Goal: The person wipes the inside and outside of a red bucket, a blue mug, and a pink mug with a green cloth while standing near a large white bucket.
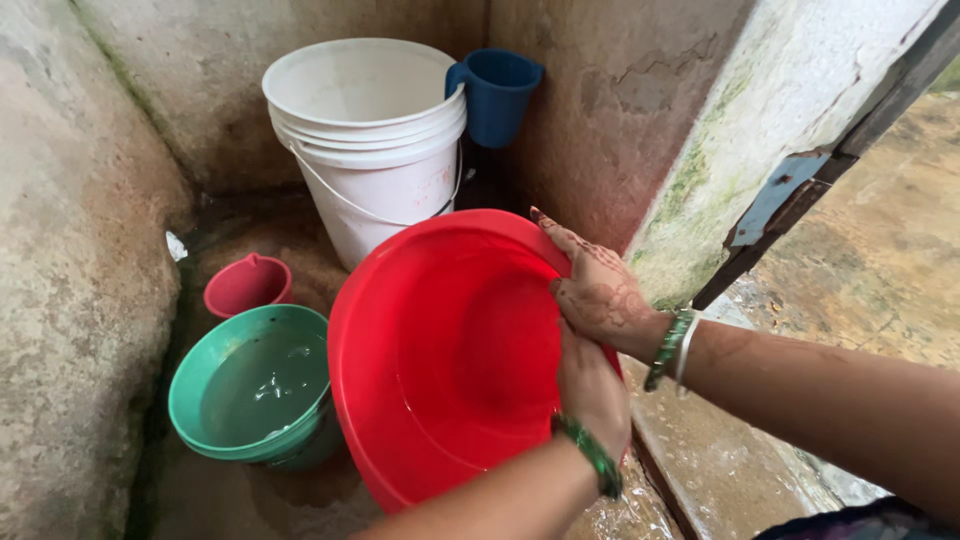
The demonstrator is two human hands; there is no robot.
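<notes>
One large red basin (440, 360) stands tilted on its edge in the middle of a wet concrete corner, its open side turned towards the left and a little water lying in its lower part. Both hands are at its right rim: the right hand (598, 290), patterned with henna, is curled over the upper part of the rim with the fingers (556, 236) stretched along it, and the left hand (592, 390) is closed on the rim just below, the two hands touching. Each wrist wears green bangles. To the left of the red basin, just beside it, sits one green basin (255, 385) holding water, on the floor (270, 500). Farther off, to the left, lies one small pinkish-red mug (247, 283). In the far corner stands one white bucket (368, 135) with a wire handle, appearing to be several buckets nested together, and one dark blue mug (497, 93) hangs by its handle on the bucket's right rim. Stained concrete walls (70, 250) close in the corner on the left, far and right sides.
</notes>
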